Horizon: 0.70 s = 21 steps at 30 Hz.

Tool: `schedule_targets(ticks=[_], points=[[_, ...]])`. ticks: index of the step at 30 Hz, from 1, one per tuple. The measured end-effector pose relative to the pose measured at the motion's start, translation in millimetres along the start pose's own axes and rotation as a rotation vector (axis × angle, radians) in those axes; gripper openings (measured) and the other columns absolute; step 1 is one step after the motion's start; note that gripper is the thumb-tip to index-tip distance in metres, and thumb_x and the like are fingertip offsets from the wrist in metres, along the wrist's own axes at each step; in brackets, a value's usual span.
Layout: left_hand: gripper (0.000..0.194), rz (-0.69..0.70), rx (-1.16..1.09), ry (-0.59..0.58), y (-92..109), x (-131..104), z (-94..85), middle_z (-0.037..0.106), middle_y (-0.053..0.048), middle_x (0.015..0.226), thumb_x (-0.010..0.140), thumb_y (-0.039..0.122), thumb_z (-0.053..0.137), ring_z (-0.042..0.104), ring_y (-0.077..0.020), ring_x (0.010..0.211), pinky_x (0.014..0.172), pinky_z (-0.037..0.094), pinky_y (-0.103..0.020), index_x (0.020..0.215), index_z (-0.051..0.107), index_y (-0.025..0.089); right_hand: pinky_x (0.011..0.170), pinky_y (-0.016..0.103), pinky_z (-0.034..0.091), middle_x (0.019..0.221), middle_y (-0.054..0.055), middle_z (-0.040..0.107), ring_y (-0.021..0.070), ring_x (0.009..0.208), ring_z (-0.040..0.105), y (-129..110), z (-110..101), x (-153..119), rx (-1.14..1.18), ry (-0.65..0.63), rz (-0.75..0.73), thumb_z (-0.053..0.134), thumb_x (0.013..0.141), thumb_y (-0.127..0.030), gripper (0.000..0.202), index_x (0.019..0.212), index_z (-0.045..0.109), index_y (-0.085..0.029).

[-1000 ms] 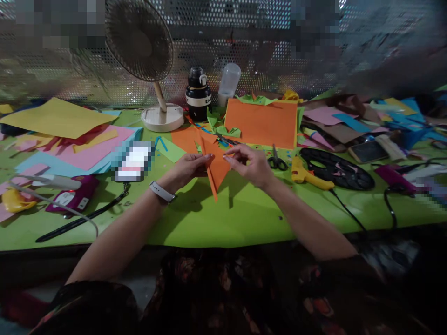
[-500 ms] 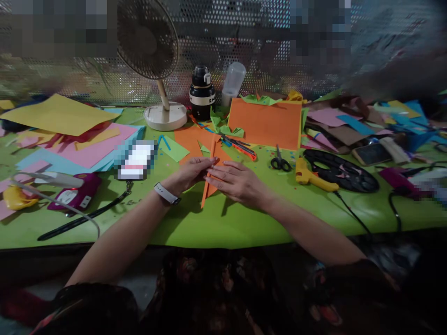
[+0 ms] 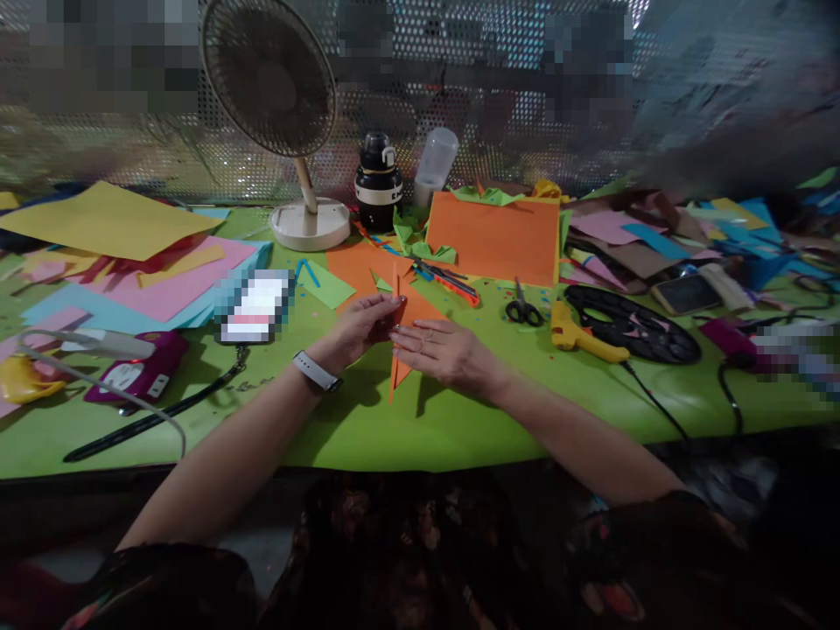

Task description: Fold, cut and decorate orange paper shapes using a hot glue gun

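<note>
An orange folded paper [image 3: 395,381] stands nearly upright between my two hands, its thin edge facing me. My left hand [image 3: 368,322] pinches it from the left, thumb near its upper part. On the other side my right hand [image 3: 438,352] lies along the paper, fingers together and pressed to it. Behind them are a flat orange sheet [image 3: 347,261], a green paper piece [image 3: 328,282], a red cutter [image 3: 459,287] and black scissors [image 3: 522,311].
A phone [image 3: 257,306] lies left, near a purple device [image 3: 141,372]. Behind stand a fan [image 3: 311,225] and a black bottle [image 3: 379,185]. To the right are a yellow glue gun [image 3: 587,337], a black tray [image 3: 675,343] and piled paper scraps [image 3: 604,226].
The orange folded paper has turned from a slight slant to nearly upright in view. My left hand's fingers have shifted a little away from my right hand's. The camera view has moved slightly.
</note>
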<state>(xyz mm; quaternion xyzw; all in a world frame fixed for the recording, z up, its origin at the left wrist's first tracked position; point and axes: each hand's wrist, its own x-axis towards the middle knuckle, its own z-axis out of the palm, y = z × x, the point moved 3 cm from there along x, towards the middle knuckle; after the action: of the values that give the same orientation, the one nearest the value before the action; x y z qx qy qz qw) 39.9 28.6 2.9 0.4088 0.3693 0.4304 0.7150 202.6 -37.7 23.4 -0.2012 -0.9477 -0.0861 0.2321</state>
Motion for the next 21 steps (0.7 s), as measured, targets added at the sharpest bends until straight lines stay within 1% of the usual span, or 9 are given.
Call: schedule_targets(ticks=[3, 5, 9, 13, 15, 17, 19, 21], points=[[0.033, 0.043, 0.037, 0.007, -0.1, -1.2, 1.3, 0.056, 0.005, 0.059, 0.064, 0.040, 0.087, 0.050, -0.0056, 0.049, 0.050, 0.047, -0.018, 0.074, 0.067, 0.016, 0.106, 0.045, 0.049, 0.126, 0.011, 0.069, 0.0207, 0.124, 0.061, 0.9, 3.5, -1.1, 0.000, -0.009, -0.017, 0.050, 0.094, -0.004, 0.034, 0.119, 0.069, -0.017], [0.035, 0.074, 0.040, -0.016, -1.0, -1.7, 3.1, 0.057, 0.005, 0.063, 0.065, 0.041, 0.087, 0.052, -0.0058, 0.053, 0.055, 0.050, -0.019, 0.076, 0.066, 0.016, 0.105, 0.044, 0.049, 0.123, 0.010, 0.071, 0.0204, 0.122, 0.063, 2.5, 5.0, -1.8, -0.008, 0.010, -0.025, 0.050, 0.094, -0.004, 0.034, 0.118, 0.069, -0.017], [0.037, 0.127, 0.012, -0.039, -4.7, -1.3, 6.8, 0.059, 0.006, 0.063, 0.066, 0.042, 0.086, 0.053, -0.0060, 0.053, 0.057, 0.053, -0.021, 0.077, 0.063, 0.016, 0.095, 0.041, 0.052, 0.115, 0.007, 0.075, 0.0188, 0.111, 0.068, 8.3, 5.0, -2.3, 0.030, 0.073, 0.032, 0.047, 0.094, -0.004, 0.036, 0.117, 0.069, -0.021], [0.041, 0.168, 0.005, 0.008, -6.4, -2.2, 10.6, 0.062, 0.006, 0.065, 0.063, 0.043, 0.087, 0.056, -0.0060, 0.054, 0.056, 0.051, -0.018, 0.079, 0.060, 0.017, 0.092, 0.039, 0.047, 0.106, 0.005, 0.076, 0.0177, 0.098, 0.069, 13.9, 2.5, -2.3, 0.092, 0.158, 0.184, 0.050, 0.094, -0.010, 0.031, 0.113, 0.070, -0.024], [0.041, 0.205, 0.043, 0.042, -5.9, -3.7, 12.3, 0.064, 0.005, 0.066, 0.064, 0.046, 0.086, 0.057, -0.0056, 0.054, 0.054, 0.049, -0.017, 0.080, 0.060, 0.018, 0.091, 0.039, 0.045, 0.098, 0.004, 0.076, 0.0176, 0.091, 0.067, 17.0, 2.0, -2.9, 0.108, 0.206, 0.291, 0.052, 0.096, -0.017, 0.025, 0.110, 0.071, -0.025], [0.040, 0.241, 0.079, 0.056, -5.6, -5.1, 13.8, 0.065, 0.005, 0.066, 0.066, 0.047, 0.084, 0.059, -0.0064, 0.055, 0.057, 0.051, -0.018, 0.081, 0.060, 0.018, 0.088, 0.039, 0.043, 0.089, 0.004, 0.074, 0.0187, 0.086, 0.065, 20.0, 2.6, -3.7, 0.109, 0.244, 0.386, 0.053, 0.098, -0.024, 0.020, 0.106, 0.072, -0.024], [0.039, 0.252, 0.094, 0.032, -6.6, -5.7, 15.7, 0.067, 0.004, 0.068, 0.067, 0.047, 0.084, 0.063, -0.0087, 0.059, 0.064, 0.055, -0.022, 0.081, 0.061, 0.018, 0.085, 0.039, 0.042, 0.083, 0.005, 0.071, 0.0199, 0.084, 0.063, 22.8, 3.8, -4.5, 0.118, 0.256, 0.453, 0.054, 0.098, -0.028, 0.020, 0.099, 0.072, -0.021], [0.040, 0.247, 0.098, -0.016, -8.4, -5.5, 17.4, 0.070, 0.001, 0.072, 0.066, 0.047, 0.084, 0.067, -0.0117, 0.063, 0.070, 0.057, -0.026, 0.084, 0.064, 0.018, 0.083, 0.039, 0.042, 0.081, 0.006, 0.070, 0.0205, 0.082, 0.061, 25.1, 5.1, -4.9, 0.146, 0.238, 0.501, 0.053, 0.098, -0.031, 0.022, 0.093, 0.071, -0.020]])
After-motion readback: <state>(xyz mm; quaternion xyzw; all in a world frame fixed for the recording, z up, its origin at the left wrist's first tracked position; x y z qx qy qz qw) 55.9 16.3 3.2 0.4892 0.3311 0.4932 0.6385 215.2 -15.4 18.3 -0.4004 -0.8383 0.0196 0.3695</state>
